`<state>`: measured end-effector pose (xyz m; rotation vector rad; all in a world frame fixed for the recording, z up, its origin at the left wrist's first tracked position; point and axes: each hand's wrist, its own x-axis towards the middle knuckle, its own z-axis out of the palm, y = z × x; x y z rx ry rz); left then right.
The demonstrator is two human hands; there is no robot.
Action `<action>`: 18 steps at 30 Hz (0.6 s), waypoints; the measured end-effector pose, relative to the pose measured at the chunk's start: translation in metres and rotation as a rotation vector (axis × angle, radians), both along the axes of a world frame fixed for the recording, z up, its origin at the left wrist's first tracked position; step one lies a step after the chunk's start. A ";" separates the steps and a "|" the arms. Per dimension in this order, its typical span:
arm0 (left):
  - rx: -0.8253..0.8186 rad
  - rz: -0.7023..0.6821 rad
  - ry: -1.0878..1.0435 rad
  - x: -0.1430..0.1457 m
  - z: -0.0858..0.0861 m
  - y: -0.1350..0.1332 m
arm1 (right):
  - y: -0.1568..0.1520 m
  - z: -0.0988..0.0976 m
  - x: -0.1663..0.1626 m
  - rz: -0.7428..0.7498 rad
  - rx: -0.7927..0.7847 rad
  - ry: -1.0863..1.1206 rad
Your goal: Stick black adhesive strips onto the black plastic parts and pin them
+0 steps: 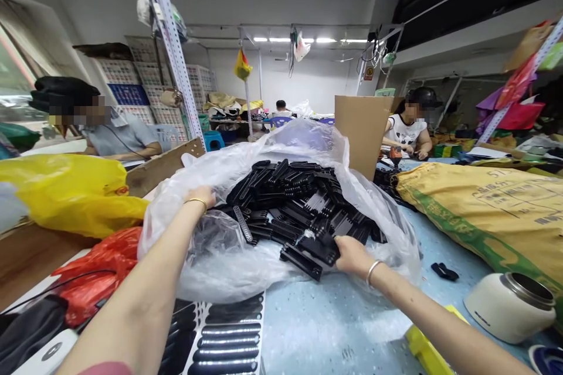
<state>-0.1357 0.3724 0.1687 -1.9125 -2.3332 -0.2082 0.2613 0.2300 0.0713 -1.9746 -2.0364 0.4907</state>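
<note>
A big clear plastic bag (229,258) lies open on the light blue table (334,322), heaped with several black plastic parts (299,199). My left hand (203,196) reaches into the bag's left side; its fingers are hidden behind the plastic film, at the edge of the heap. At the bag's front my right hand (349,253) is closed on a small bunch of the black parts (310,253). A bracelet sits on each wrist.
A sheet of black oval stickers (224,340) lies at the near edge. A yellow bag (65,190) and a red bag (99,266) are on the left, a yellow woven sack (492,211) and a white jar (510,304) on the right. A cardboard box (363,129) stands behind. People sit at both sides.
</note>
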 end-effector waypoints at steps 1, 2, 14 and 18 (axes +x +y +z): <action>-0.004 -0.013 -0.001 -0.001 0.006 -0.002 | -0.005 0.000 -0.005 0.051 -0.010 -0.033; -0.003 -0.028 0.003 0.003 0.010 -0.006 | -0.011 -0.001 -0.011 0.109 -0.029 -0.065; 0.026 -0.443 -0.232 0.113 -0.065 -0.057 | -0.050 -0.009 -0.034 0.234 -0.032 -0.194; 0.069 -0.193 -0.256 0.015 -0.050 -0.044 | -0.026 0.000 -0.043 0.253 0.049 -0.217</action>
